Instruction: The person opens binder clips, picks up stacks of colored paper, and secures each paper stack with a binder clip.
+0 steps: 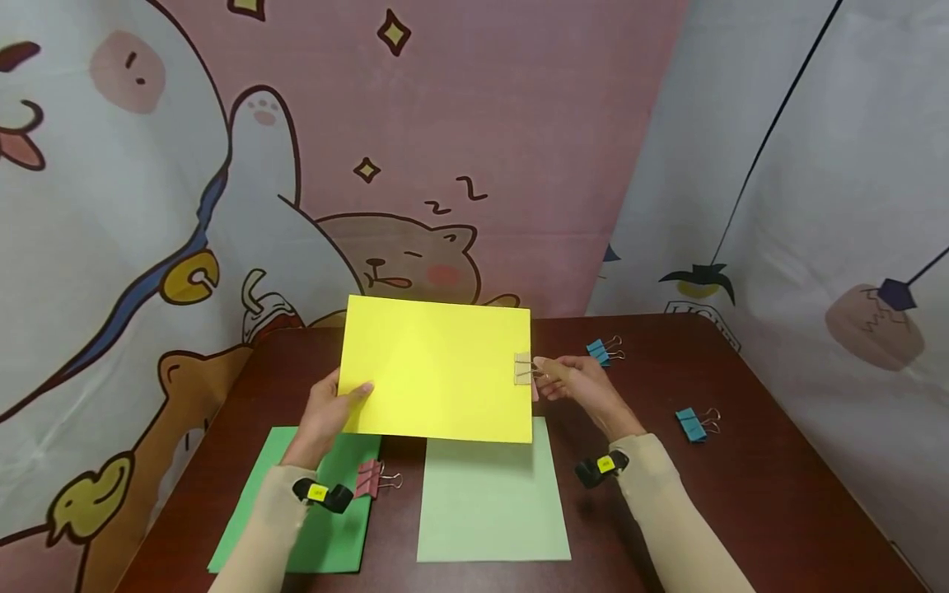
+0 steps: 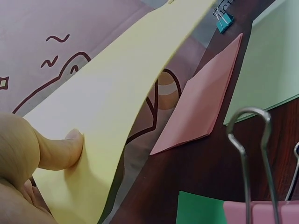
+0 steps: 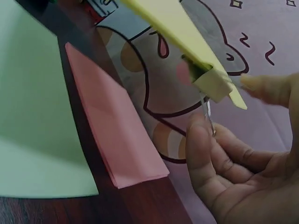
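A stack of yellow paper (image 1: 437, 371) is held up above the table, tilted toward me in the head view. My left hand (image 1: 326, 412) grips its left end, the thumb (image 2: 63, 151) flat on the front face. At the right edge sits a pale yellow binder clip (image 3: 213, 85), its mouth over the paper. My right hand (image 1: 582, 387) holds the clip by its wire handles, thumb on one side and curled fingers on the other. Under the raised stack lies light green paper (image 1: 493, 511); pink paper (image 3: 117, 126) lies behind it, mostly hidden in the head view.
Darker green paper (image 1: 326, 527) lies at the left, a pink binder clip (image 1: 368, 478) at its right edge. Two blue binder clips, one farther back (image 1: 599, 352) and one nearer (image 1: 691, 425), rest on the table's right side. A printed cloth (image 1: 519, 148) hangs behind.
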Demonstrator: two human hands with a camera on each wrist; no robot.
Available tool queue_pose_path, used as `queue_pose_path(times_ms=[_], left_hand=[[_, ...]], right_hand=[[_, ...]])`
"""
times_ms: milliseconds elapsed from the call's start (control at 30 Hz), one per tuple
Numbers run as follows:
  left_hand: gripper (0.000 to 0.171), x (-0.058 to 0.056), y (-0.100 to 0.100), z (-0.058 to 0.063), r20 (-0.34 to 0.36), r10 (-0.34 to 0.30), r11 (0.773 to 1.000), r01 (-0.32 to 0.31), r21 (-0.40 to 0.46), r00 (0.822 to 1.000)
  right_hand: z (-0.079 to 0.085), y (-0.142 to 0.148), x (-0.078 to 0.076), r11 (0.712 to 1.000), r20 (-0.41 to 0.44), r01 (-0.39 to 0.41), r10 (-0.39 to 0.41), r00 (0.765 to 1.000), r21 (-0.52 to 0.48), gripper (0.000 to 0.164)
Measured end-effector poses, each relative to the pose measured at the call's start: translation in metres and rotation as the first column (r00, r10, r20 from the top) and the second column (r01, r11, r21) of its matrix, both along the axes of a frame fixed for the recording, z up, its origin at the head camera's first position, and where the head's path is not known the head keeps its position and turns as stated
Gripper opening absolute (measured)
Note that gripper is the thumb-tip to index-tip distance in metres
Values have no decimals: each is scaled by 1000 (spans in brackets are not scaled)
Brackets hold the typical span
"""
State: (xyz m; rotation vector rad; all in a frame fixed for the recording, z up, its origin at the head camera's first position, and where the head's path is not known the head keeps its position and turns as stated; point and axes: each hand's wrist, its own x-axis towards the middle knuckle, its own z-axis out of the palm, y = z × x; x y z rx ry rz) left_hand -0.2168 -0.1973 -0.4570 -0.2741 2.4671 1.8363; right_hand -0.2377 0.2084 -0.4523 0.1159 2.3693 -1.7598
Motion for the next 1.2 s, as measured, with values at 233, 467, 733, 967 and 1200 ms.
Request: queue_pose_path(times_ms=[233, 467, 733, 967, 1200], left_hand=[[51, -3, -6, -2, 23, -10, 1000, 10, 30, 1000], [51, -9, -15, 2, 74, -24, 999, 22, 37, 997], [53, -17, -38, 3, 86, 2, 1000, -1, -11, 996], [54, -26, -67, -2, 81, 25, 998, -20, -61, 996], [60, -33, -99, -5, 127, 61, 992, -46, -122, 990]], right_hand=[[-2, -4, -4, 999, 16, 38, -37, 999, -38, 62], [2, -9, -8, 1000, 28, 11, -10, 1000, -23, 65], [6, -29, -22, 997, 47, -68, 69, 997, -21, 73], [11, -65, -39, 998, 90, -66, 65, 994, 12, 67], [12, -104, -60, 998, 140, -57, 59, 988, -19, 65]])
